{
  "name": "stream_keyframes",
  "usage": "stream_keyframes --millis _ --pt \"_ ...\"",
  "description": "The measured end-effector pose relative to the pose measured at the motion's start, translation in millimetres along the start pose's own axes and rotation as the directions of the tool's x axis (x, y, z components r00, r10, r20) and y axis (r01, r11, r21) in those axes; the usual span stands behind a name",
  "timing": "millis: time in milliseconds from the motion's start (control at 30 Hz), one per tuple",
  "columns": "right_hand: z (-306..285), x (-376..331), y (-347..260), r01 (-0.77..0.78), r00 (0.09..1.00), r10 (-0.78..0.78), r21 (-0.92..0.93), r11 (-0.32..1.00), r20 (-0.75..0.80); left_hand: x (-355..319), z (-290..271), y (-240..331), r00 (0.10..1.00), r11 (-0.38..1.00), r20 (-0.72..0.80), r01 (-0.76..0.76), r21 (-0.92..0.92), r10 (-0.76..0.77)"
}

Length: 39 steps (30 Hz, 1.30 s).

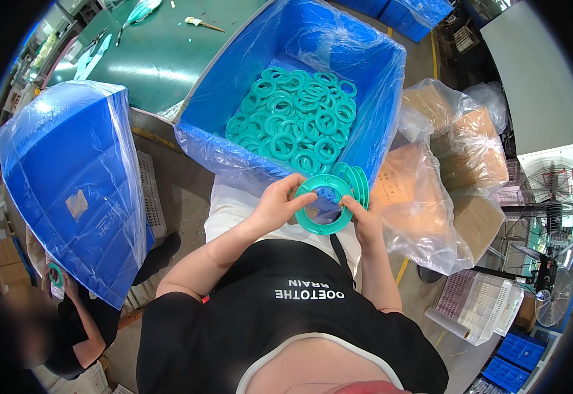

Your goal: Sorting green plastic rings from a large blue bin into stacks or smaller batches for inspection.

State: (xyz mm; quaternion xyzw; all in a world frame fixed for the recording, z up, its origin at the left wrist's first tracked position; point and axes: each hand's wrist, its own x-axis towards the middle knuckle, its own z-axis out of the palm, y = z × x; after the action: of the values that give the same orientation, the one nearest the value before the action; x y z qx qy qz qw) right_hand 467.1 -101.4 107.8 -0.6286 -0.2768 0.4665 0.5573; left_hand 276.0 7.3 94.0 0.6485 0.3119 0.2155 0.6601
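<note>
Factory floor fills my feed: concrete with yellow lines, a green table (161, 59) up at 11 o'clock, and stacked small blue bins (513, 368) down at 4 o'clock. Dead ahead at 12 o'clock sits a blue crate (247, 72) lined with clear plastic, its bottom heaped with teal rings (296, 121); I judge the liner is there to keep the parts clean, and the crate stands close so both hands reach it without stretching.

My left hand (275, 205) grips the ring (322, 205) at its 9 o'clock edge, fingers curled over the rim and clamped on it. My right hand (365, 220) pinches the same ring at 3 o'clock, thumb on the face, fingers closed behind. Held flat toward the camera just above the crate's near wall, the ring looks posed for a look at its face, I would say.

Behind it, toward 1 o'clock, a few more rings (357, 180) stand on edge against the right hand, stacked so they stay together; whether that hand also bears them I cannot tell.

At 3 o'clock are bagged cartons (451, 177), farther out a fan (552, 180). At 9 o'clock a second lined crate (69, 184) leans, and below it at 8 o'clock another person's hand (66, 284) holds a teal ring too
</note>
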Motion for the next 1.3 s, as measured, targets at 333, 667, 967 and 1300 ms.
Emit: stream_keyframes --millis 333,667,967,1300 --pt "-4.2 -2.6 -6.7 -0.012 0.999 0.012 0.000 1.000 0.052 -1.5 2.0 12.3 0.921 0.867 -0.123 -0.294 0.403 0.369" --pt "-17.7 -2.6 -61.3 0.369 0.881 0.039 0.735 0.568 -0.472 6.6 -13.6 5.8 0.989 0.986 -0.144 0.001 -0.169 -0.025" --pt "-17.6 8.6 -10.3 0.135 0.950 -0.300 0.757 0.639 0.084 8.6 -1.0 -9.5 0.976 0.680 0.174 0.214 -0.701 -0.128" --pt "3.4 6.5 -3.6 0.042 0.908 -0.294 0.632 0.773 0.299 0.8 7.4 15.3 0.968 0.865 0.081 0.250 -0.436 -0.239"
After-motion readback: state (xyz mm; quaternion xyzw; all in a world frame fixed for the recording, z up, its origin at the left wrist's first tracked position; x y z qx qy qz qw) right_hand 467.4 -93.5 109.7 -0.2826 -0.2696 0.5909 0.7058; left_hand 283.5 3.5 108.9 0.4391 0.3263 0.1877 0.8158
